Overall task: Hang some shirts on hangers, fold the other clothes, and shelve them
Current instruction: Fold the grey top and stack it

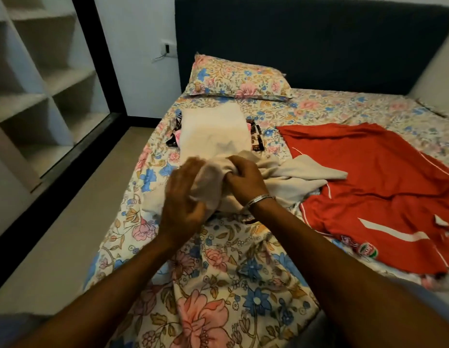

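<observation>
The bed (pixel 218 285) has a flowered sheet. On it, beyond the fingers (pixel 193 167), lies a folded cream cloth (pixel 215 129) on a dark patterned piece, and further a pillow (pixel 236 79). Under the fingers is a bunched beige garment (pixel 293 177). Right of them a red shirt (pixel 381 184) lies flat.

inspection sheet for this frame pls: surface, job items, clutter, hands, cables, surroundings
Surface: bed with floral sheet, floral pillow at the headboard.
Job items: beige garment bunched mid-bed; folded stack behind it; red jersey spread flat to its right.
Clutter: nothing seen.
Hands: left hand and right hand both grip the beige garment; bangle on right wrist.
Cables: wire hanging from wall socket.
Surroundings: shelves at left, floor beside bed.
</observation>
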`<state>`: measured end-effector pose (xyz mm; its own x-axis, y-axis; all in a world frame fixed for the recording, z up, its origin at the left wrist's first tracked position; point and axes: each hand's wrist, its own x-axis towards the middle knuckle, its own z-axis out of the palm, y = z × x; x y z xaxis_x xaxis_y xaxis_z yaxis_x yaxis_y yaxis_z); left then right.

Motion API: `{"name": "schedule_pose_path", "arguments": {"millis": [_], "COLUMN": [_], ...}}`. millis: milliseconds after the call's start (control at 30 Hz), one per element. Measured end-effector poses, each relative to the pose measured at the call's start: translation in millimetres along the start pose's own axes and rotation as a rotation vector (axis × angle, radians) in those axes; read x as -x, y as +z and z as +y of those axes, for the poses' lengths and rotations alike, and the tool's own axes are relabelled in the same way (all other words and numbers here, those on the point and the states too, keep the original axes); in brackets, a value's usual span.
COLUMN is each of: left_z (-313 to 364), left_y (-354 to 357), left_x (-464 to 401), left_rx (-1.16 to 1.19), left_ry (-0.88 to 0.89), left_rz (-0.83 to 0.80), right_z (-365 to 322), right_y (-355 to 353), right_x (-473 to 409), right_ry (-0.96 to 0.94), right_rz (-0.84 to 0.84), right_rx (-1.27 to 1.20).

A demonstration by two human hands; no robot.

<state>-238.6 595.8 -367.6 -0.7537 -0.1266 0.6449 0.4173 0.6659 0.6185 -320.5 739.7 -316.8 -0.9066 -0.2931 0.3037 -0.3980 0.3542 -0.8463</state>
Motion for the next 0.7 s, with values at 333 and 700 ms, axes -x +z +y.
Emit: {"name": "schedule_pose_path", "arguments": {"millis": [333,700], "left_z": [-4,-43], "left_y": [-8,-48], "left_x": [-34,-41], "left_rx": [0.052,-0.358], "left_ry": [-0.233,-0.411], "left_rz": [-0.065,0.272], "right_z": [30,49], "right_y": [2,-31], "right_x": [-10,-7], "right_ry": [-0.017,-0.090], "right_rz": [-0.233,-0.374], "right_rx": [-0.090,0.823]}}
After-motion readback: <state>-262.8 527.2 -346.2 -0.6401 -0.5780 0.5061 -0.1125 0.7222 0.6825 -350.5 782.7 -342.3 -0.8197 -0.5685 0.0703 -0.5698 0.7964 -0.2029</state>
